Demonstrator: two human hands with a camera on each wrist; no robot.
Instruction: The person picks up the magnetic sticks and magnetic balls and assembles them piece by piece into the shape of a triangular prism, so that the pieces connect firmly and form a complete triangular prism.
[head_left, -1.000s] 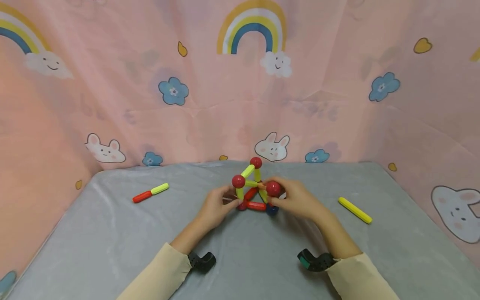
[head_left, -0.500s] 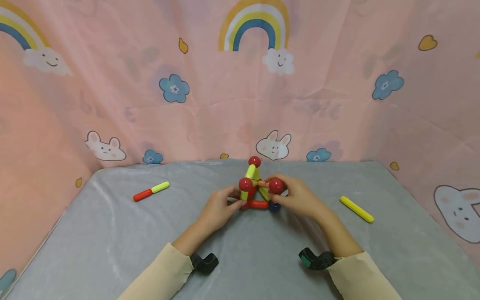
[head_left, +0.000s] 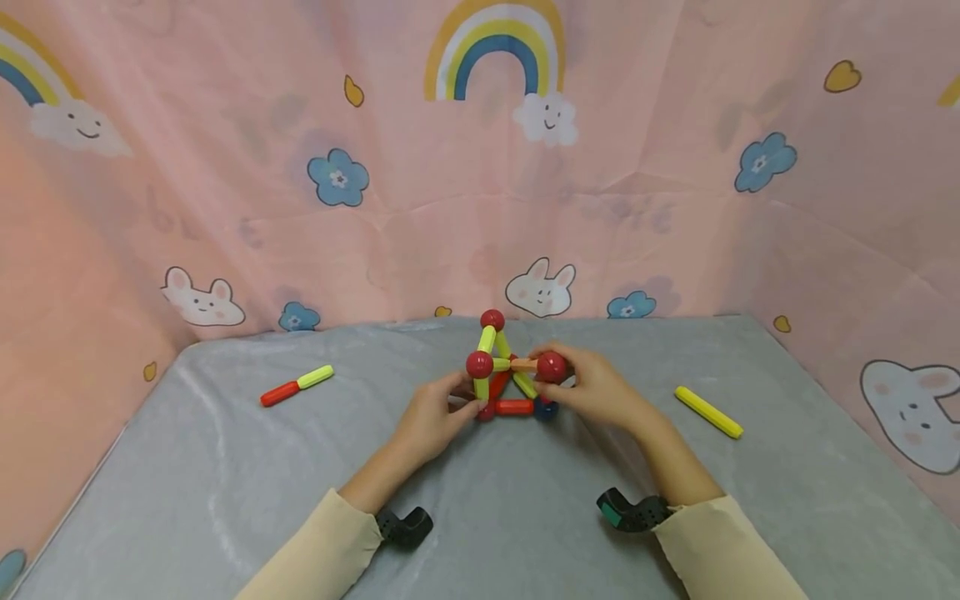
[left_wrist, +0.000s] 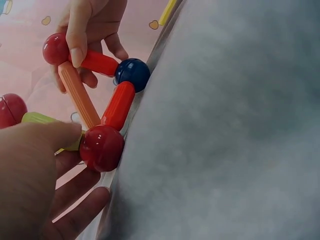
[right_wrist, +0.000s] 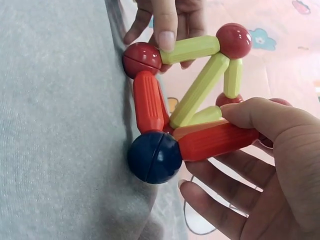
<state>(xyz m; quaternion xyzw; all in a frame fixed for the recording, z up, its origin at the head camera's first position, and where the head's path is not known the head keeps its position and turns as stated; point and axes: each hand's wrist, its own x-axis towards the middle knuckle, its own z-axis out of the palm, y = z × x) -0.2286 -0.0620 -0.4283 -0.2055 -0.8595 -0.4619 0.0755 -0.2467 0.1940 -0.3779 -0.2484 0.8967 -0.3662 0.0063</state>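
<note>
A toy frame of rods and balls stands on the grey cloth between both hands. My left hand (head_left: 431, 417) pinches an upright yellow-green rod (right_wrist: 195, 48) just above a lower red ball (left_wrist: 102, 147). My right hand (head_left: 600, 390) grips a red rod (right_wrist: 220, 140) that rises from the dark blue ball (head_left: 546, 408) to another red ball (head_left: 552, 367). Another red rod (head_left: 514, 407) joins the two low front balls. An orange rod (left_wrist: 79, 95) slants inside the frame. Yellow-green rods and a red top ball (head_left: 492, 320) form the left and back parts.
On the left of the grey cloth (head_left: 225, 467) lie a red rod (head_left: 280, 394) and a yellow-green rod (head_left: 315, 377), end to end. A yellow rod (head_left: 708, 412) lies to the right. A pink printed curtain (head_left: 420, 233) hangs behind.
The frame's upper left part has tilted right and come back, and its top ball now sits farther left. The red ball at my right hand has shifted slightly right and up, showing the orange rod.
</note>
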